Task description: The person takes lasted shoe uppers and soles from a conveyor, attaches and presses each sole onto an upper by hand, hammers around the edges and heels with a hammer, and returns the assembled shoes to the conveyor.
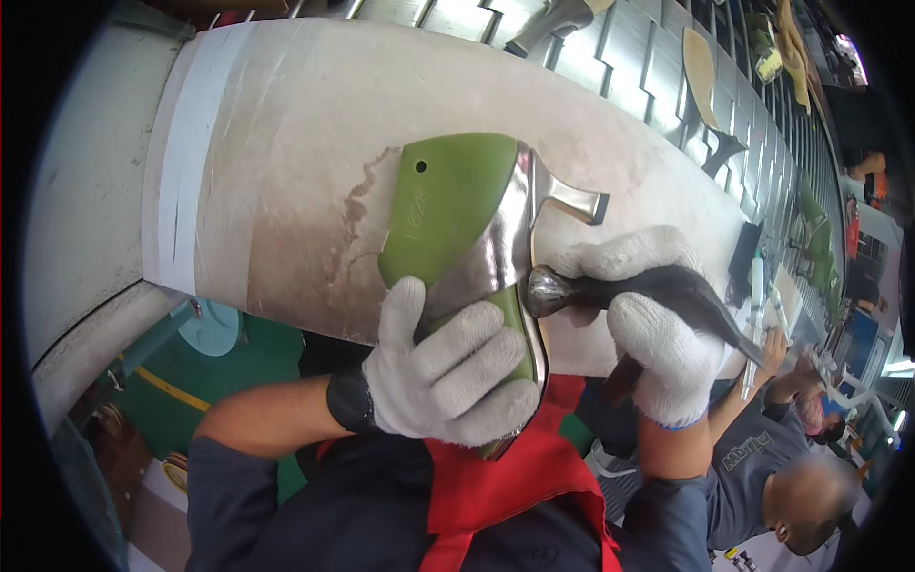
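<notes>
A green shoe last (453, 195) with a shiny silver shoe upper (491, 253) on it is tilted over the worn beige work surface (305, 114). A silver heel (572, 197) sticks out on its right side. My left hand (453, 367), in a white knit glove, is wrapped round the lower part of the last and shoe. In my right hand (658, 315), also gloved, is a dark cobbler's hammer (658, 284). Its rounded metal face is at the shoe's sole side, touching or very close. The brown handle (624, 379) partly shows below my fingers; the rest is hidden.
A slatted metal conveyor (658, 71) runs along the far side and right, with a beige-topped shoe part (699, 76) and other shoes on it. At the right, a co-worker (762, 472) is close to my right arm. A pale blue round object (210, 329) is below the surface at left.
</notes>
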### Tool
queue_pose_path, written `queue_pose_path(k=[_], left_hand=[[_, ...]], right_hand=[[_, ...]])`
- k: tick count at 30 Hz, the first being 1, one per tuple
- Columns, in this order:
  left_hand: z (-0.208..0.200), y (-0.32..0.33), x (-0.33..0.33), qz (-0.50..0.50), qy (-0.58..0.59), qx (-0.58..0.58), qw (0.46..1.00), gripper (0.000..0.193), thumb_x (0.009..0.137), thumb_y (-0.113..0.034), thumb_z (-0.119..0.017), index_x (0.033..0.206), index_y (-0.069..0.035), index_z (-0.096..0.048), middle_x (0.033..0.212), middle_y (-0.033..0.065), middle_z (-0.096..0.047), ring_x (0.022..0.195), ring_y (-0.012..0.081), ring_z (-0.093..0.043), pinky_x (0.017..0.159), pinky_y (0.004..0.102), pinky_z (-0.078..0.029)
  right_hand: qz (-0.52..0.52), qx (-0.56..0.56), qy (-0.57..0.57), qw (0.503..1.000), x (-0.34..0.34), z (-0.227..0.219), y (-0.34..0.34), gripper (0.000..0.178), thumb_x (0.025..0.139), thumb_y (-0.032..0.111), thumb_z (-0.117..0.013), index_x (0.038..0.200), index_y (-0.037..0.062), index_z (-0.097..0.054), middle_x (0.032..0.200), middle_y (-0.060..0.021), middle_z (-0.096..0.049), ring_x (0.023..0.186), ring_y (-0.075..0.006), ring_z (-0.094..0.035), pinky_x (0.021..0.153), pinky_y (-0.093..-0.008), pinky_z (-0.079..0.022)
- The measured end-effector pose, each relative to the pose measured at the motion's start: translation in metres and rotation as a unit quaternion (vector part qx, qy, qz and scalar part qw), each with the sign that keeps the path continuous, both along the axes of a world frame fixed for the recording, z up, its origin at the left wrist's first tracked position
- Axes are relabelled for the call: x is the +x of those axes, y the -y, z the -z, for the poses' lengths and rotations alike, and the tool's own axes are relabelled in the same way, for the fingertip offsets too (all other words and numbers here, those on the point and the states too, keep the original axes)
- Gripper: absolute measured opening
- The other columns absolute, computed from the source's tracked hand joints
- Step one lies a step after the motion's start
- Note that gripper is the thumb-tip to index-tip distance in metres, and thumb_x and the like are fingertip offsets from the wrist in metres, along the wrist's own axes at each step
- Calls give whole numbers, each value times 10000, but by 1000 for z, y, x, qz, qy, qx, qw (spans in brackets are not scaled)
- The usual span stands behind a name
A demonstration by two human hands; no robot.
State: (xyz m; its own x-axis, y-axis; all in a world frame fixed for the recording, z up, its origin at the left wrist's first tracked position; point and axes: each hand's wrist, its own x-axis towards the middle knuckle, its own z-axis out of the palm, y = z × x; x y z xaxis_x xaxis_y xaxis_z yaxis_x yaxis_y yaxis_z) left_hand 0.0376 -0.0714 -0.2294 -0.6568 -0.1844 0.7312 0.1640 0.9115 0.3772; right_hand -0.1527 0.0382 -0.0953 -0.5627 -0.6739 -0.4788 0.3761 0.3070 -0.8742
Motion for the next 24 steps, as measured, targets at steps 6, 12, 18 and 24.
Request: queue_pose_path(k=[6,12,18,24], left_hand=[[-7,5,-2,15,5,8,1000,349,948,-392,-730,1248,-269,-601,1325,15,-616,1260,236,-604,811,610,-459],[-10,8,2,40,42,-17,998,644,988,-171,-732,1545,-208,-411,1395,130,-510,1267,332,-584,1240,819,-313],[-14,11,3,45,51,-12,998,653,935,-137,-769,1493,-183,-435,1403,171,-520,1343,406,-584,1240,825,-305],[-11,7,-2,12,20,-6,1000,423,933,-183,-752,1301,-179,-543,1295,133,-678,1204,360,-693,1244,787,-227]], right_hand=[[70,28,-70,995,9,-1,20,414,872,146,-694,1201,-103,-658,1160,-287,-774,930,-315,-773,848,-390,-628],[-168,160,-183,955,-35,-21,39,266,896,53,-659,1119,-87,-700,968,-241,-794,575,-179,-660,477,-281,-500],[-113,26,-94,989,-34,-7,26,246,863,21,-662,1068,-111,-696,906,-239,-778,547,-175,-650,486,-268,-511],[-76,54,-29,995,-24,-9,22,243,1015,169,-729,1209,30,-781,834,-21,-717,596,-75,-578,542,-256,-446]])
